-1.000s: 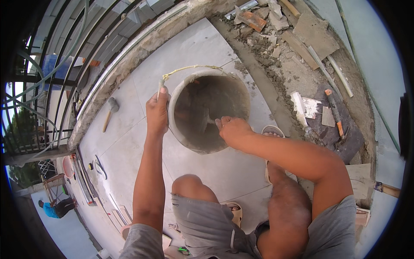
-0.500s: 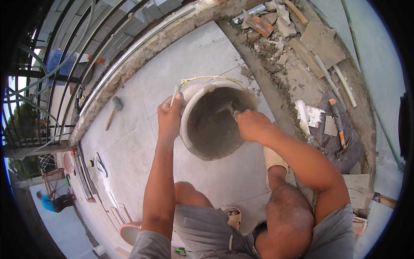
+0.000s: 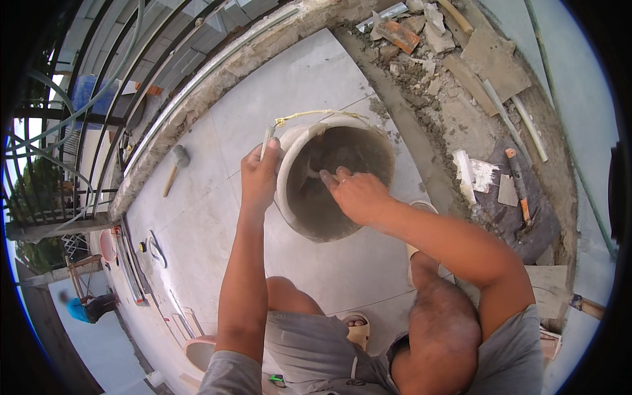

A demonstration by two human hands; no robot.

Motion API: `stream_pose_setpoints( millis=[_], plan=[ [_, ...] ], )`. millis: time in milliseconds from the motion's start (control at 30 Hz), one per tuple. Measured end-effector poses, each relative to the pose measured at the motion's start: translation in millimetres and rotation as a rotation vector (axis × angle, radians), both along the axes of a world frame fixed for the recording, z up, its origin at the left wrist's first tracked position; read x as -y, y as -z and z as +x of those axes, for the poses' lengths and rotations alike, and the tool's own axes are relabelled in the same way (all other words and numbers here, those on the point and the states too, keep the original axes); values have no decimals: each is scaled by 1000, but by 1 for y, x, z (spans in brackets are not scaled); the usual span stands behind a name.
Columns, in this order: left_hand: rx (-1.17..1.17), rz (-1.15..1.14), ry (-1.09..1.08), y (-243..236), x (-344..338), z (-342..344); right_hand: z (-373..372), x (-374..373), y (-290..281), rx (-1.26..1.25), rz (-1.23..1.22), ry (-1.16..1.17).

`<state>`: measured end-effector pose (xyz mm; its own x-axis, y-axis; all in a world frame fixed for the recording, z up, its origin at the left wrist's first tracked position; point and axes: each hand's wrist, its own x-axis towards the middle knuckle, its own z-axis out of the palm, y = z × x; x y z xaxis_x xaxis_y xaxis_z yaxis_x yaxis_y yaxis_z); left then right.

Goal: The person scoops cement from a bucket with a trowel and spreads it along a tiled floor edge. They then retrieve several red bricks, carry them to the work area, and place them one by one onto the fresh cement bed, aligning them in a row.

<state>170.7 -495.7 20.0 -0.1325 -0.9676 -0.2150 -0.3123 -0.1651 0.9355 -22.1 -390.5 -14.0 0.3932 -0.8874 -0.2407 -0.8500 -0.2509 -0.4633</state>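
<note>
A pale, mortar-smeared bucket (image 3: 287, 197) stands tilted toward me on the tiles, with wet grey mortar (image 3: 329, 214) inside. My left hand (image 3: 259, 174) is closed at its left rim around the light tube-shaped grip (image 3: 267, 141) of the handle, from which a yellow cord (image 3: 316, 114) runs over the far rim. Inside the mouth, my right hand (image 3: 359, 196) is closed on what looks like a trowel. Part of its pale blade (image 3: 311, 170) shows at the fingertips; the rest is hidden by my hand and the mortar.
A mallet (image 3: 176, 168) lies on the tiles at left, near a railing (image 3: 125, 99). Rubble (image 3: 421, 46), tile scraps and an orange-handled hammer (image 3: 519, 187) lie at right. A basin (image 3: 199, 354) sits at lower left. Farther left, another person (image 3: 89, 307) in blue bends over.
My right hand has moved left across the bucket mouth, carrying the tool toward the left inner wall. My left hand keeps its hold. My right foot has shifted slightly.
</note>
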Motion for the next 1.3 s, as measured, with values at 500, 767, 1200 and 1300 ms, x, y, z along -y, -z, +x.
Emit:
stream_pose_setpoints(
  millis=[500, 767, 1200, 1300],
  plan=[
    [-52, 42, -33, 2, -6, -18, -37, -8, 18, -18, 259, -4],
    [-100, 56, -47, 3, -20, -39, -18, -24, 50, -21, 390, 320],
    [-126, 83, -73, -3, -22, -38, -38, -17, 24, -27, 265, 306],
    [-141, 94, -86, -5, -28, -41, -44, -12, 24, -38, 223, 402]
  ],
)
